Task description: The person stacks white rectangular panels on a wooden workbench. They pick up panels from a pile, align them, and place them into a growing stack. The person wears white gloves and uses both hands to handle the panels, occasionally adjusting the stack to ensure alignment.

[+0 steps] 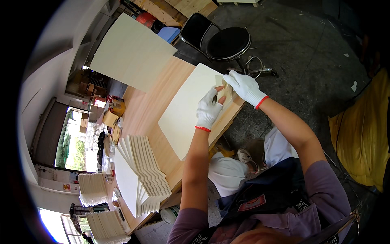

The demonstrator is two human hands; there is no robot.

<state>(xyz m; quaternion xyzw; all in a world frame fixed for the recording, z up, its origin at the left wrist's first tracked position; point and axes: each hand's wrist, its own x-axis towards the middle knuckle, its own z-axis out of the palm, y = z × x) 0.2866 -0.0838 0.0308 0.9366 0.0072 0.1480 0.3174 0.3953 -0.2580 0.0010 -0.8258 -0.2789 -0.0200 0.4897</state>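
Note:
A large cream-white flat panel (183, 107) lies on the wood-grain table. Near its far right corner, a small thin translucent tan sheet (219, 82) lies partly curled between my hands. My left hand (208, 107), in a white glove with a red cuff, has its bare thumb and forefinger at the sheet's near side, gripping it. From the right, my right hand (245, 87), in a similar glove, pinches the sheet's curled edge; its fingertips are partly hidden. Both hands stay low over the panel's edge.
A fanned stack of white panels (148, 168) stands at the table's (166, 138) near left. Another large panel (132, 53) covers the far end. Beyond the table's edge is a black swivel chair (228, 42). A yellow cover (361, 130) hangs at right.

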